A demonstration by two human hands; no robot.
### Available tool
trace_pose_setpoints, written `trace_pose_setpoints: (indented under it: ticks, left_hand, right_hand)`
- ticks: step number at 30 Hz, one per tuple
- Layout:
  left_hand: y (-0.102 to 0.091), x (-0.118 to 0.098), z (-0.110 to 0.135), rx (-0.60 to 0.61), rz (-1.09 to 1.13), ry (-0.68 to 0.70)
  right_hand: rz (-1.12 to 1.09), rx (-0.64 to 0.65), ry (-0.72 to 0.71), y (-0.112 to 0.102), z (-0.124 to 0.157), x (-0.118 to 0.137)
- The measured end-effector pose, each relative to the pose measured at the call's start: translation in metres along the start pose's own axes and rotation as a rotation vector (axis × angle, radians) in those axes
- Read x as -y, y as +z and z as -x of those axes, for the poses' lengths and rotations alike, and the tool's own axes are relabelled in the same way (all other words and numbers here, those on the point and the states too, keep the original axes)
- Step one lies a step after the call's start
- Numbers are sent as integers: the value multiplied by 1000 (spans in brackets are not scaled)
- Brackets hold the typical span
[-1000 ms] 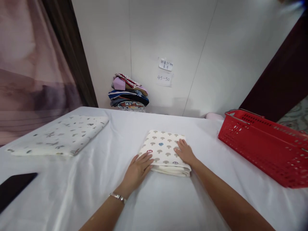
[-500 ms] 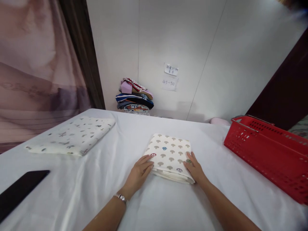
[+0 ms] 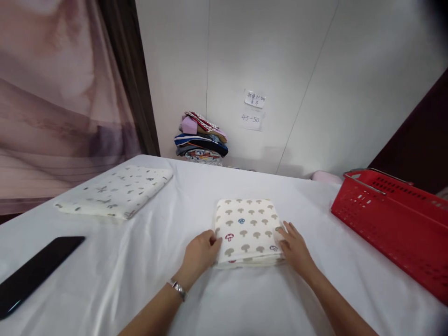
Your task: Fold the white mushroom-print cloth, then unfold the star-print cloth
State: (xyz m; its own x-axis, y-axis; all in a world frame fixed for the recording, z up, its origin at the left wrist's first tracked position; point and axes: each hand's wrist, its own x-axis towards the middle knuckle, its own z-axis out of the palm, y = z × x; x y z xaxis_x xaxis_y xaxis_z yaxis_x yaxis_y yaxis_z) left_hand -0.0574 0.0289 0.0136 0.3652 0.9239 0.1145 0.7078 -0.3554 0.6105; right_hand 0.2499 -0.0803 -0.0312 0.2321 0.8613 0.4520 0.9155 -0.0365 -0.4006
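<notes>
A folded white cloth (image 3: pixel 250 224) printed with mushrooms lies on the white-covered table, its layered front edge towards me. Most mushrooms are grey-brown; a few are coloured. My left hand (image 3: pixel 199 252), with a silver band on the wrist, has its fingers curled and pinched at the cloth's left edge. Against the right edge rests my right hand (image 3: pixel 296 247), its fingers apart and their tips touching the fabric. The undersides of both hands are hidden.
Another folded white cloth (image 3: pixel 119 191) with small dark prints lies at the left. In front of it is a black phone-like slab (image 3: pixel 38 275). A red plastic basket (image 3: pixel 392 228) stands at the right. Folded fabrics (image 3: pixel 201 140) are stacked beyond the table by the wall.
My left hand has gone from lying flat on the cloth's corner to pinching its left edge. The cloth has turned slightly and sits squarer to me. My right hand has shifted outward along its edge.
</notes>
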Motion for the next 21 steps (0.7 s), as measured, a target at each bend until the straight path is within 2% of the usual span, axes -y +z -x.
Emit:
trace_pose_setpoints:
  ticks: [3, 4, 6, 9, 12, 14, 16, 21]
  left_hand:
    - [6, -4, -7, -160, -13, 226]
    - [10, -5, -10, -178, -25, 313]
    - [20, -7, -12, -123, -76, 415]
    - [34, -5, -10, 40, -131, 408]
    - [41, 1, -7, 95, -118, 347]
    - [44, 4, -6, 91, -106, 328]
    - [44, 5, -7, 86, -91, 329]
    - [45, 6, -6, -8, -9, 293]
  right_hand:
    - [66, 55, -115, -11, -18, 24]
    - [60, 80, -140, -12, -24, 32]
    - [64, 163, -168, -9, -34, 45]
    - [135, 321, -109, 1, -41, 45]
    - [166, 375, -43, 11, -37, 34]
    - [132, 329, -42, 15, -33, 26]
    - [75, 229, -11, 19, -30, 18]
    - [-129, -29, 173, 32, -16, -7]
